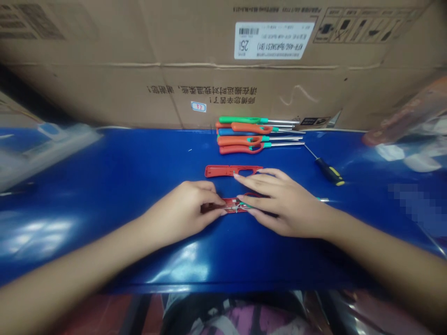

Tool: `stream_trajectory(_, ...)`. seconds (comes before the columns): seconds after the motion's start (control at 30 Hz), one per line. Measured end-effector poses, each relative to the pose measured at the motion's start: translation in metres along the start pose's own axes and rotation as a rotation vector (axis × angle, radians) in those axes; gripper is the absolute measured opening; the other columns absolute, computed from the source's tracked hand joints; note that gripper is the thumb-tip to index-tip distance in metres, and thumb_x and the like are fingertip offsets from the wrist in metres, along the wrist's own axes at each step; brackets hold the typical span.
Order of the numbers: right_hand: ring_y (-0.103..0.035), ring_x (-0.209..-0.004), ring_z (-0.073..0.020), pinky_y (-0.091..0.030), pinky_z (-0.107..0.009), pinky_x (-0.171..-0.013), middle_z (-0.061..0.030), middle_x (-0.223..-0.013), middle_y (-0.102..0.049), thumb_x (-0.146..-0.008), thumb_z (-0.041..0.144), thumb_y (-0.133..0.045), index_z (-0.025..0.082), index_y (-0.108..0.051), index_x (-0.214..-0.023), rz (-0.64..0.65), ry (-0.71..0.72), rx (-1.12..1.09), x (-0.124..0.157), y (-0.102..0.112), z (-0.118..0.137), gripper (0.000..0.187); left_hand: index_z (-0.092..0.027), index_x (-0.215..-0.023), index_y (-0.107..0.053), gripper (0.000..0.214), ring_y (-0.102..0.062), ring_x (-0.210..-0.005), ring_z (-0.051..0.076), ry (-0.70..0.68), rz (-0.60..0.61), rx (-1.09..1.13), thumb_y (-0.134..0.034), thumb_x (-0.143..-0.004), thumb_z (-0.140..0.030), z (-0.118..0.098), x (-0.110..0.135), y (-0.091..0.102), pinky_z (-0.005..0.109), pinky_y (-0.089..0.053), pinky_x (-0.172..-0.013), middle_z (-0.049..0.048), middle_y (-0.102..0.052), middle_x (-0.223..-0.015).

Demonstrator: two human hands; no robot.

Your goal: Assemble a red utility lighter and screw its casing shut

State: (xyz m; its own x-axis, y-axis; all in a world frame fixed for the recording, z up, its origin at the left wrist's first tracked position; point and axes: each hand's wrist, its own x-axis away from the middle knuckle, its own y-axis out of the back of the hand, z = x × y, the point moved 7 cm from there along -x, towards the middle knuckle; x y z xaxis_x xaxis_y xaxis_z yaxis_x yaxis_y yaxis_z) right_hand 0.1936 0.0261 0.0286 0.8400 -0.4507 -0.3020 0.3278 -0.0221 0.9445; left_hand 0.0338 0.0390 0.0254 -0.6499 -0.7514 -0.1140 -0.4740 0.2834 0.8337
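Observation:
An opened red gas lighter (231, 208) lies on the blue table with its inner parts showing. My left hand (190, 204) is closed at its left end, with thumb and fingertips pinched on the parts there. My right hand (289, 202) reaches over the lighter's middle, thumb and index finger on it and the other fingers spread. Its metal tip (324, 200) pokes out past that hand. Just beyond lies a loose red half shell (218, 171), hollow side up, with a right fingertip at its near edge. My right palm hides much of the lighter.
Several assembled lighters (240, 140), mostly orange-red, lie piled at the back against a large cardboard box (115, 93). A black and yellow screwdriver (330, 171) lies to the right. White pieces (422, 160) are at far right, a blurred pale object (52, 149) at left.

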Motion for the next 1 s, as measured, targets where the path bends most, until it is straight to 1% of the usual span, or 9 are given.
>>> stream_trajectory(0.03,-0.057,-0.131,-0.0283,-0.037,-0.056,-0.113,-0.0152,-0.154,-0.05,-0.097,0.025,-0.054,0.02,-0.071,-0.124,0.008,0.007,-0.003,0.0,0.0,0.0,0.032,-0.021,-0.099,-0.081,0.016,-0.065,-0.072,0.013,0.005,0.001,0.001,-0.066,-0.094,-0.024,0.0,0.0,0.0,0.023,-0.05,-0.065,0.0031,-0.069,-0.083)
stream_trajectory(0.23,-0.043,-0.144,-0.0308,-0.031,-0.059,-0.117,-0.0205,-0.157,-0.043,-0.1,0.031,-0.05,0.015,-0.058,-0.141,0.209,0.056,0.013,0.004,-0.012,0.003,0.044,-0.022,-0.104,-0.081,0.019,-0.064,-0.072,0.013,0.004,0.001,-0.002,-0.064,-0.096,-0.028,0.001,0.0,-0.001,0.024,-0.05,-0.066,0.0031,-0.069,-0.084)
stream_trajectory(0.33,-0.045,-0.143,-0.0274,-0.03,-0.056,-0.119,-0.0149,-0.161,-0.04,-0.1,0.029,-0.05,0.022,-0.058,-0.141,0.151,0.016,-0.057,0.005,-0.009,-0.003,0.042,-0.022,-0.105,-0.08,0.02,-0.065,-0.074,0.014,0.003,0.002,-0.008,-0.064,-0.096,-0.028,0.002,0.001,-0.001,0.025,-0.051,-0.069,0.0035,-0.069,-0.086)
stream_trajectory(0.4,-0.05,-0.138,-0.0241,-0.033,-0.051,-0.117,-0.0104,-0.156,-0.048,-0.1,0.026,-0.051,0.024,-0.063,-0.134,0.055,-0.043,-0.114,0.005,-0.001,-0.011,0.036,-0.021,-0.105,-0.08,0.02,-0.065,-0.076,0.014,-0.004,-0.003,-0.017,-0.063,-0.096,-0.028,0.003,0.001,-0.001,0.026,-0.051,-0.071,0.0038,-0.07,-0.088)
stream_trajectory(0.47,-0.055,-0.13,-0.022,-0.037,-0.045,-0.113,-0.008,-0.141,-0.062,-0.098,0.023,-0.053,0.023,-0.067,-0.126,-0.005,-0.106,-0.162,0.005,0.004,-0.02,0.031,-0.021,-0.105,-0.08,0.02,-0.065,-0.077,0.014,-0.016,-0.013,-0.035,-0.063,-0.096,-0.027,0.003,0.002,-0.001,0.026,-0.052,-0.071,0.0043,-0.07,-0.09)
stream_trajectory(0.53,-0.059,-0.121,-0.0205,-0.039,-0.042,-0.109,-0.0066,-0.124,-0.07,-0.096,0.023,-0.056,0.023,-0.069,-0.122,-0.005,-0.135,-0.199,0.005,0.005,-0.025,0.028,-0.02,-0.106,-0.079,0.02,-0.065,-0.077,0.015,-0.024,-0.022,-0.055,-0.063,-0.096,-0.027,0.003,0.002,-0.001,0.026,-0.052,-0.07,0.0048,-0.07,-0.091)
stream_trajectory(0.63,-0.062,-0.109,-0.0188,-0.04,-0.04,-0.104,-0.005,-0.11,-0.073,-0.095,0.022,-0.059,0.022,-0.069,-0.12,0.019,-0.126,-0.222,0.005,0.0,-0.028,0.027,-0.019,-0.109,-0.076,0.02,-0.066,-0.08,0.015,-0.039,-0.045,-0.063,-0.063,-0.096,-0.026,0.003,0.002,0.0,0.026,-0.051,-0.07,0.0042,-0.071,-0.092)
stream_trajectory(0.9,-0.062,-0.1,-0.0189,-0.038,-0.04,-0.102,-0.0051,-0.101,-0.074,-0.097,0.023,-0.057,0.018,-0.071,-0.118,0.013,-0.087,-0.186,0.006,-0.004,-0.026,0.025,-0.022,-0.107,-0.073,0.016,-0.066,-0.081,0.016,-0.033,-0.055,-0.139,-0.064,-0.095,-0.026,0.005,0.004,0.0,0.027,-0.051,-0.069,0.0003,-0.072,-0.091)
stream_trajectory(1.0,-0.062,-0.099,-0.0186,-0.038,-0.04,-0.101,-0.0047,-0.1,-0.074,-0.098,0.023,-0.057,0.019,-0.071,-0.117,0.02,-0.108,-0.185,0.004,-0.004,-0.027,0.024,-0.023,-0.109,-0.072,0.017,-0.065,-0.089,0.018,-0.063,-0.087,-0.194,-0.063,-0.095,-0.027,0.001,0.004,0.002,0.03,-0.052,-0.075,0.002,-0.072,-0.098)
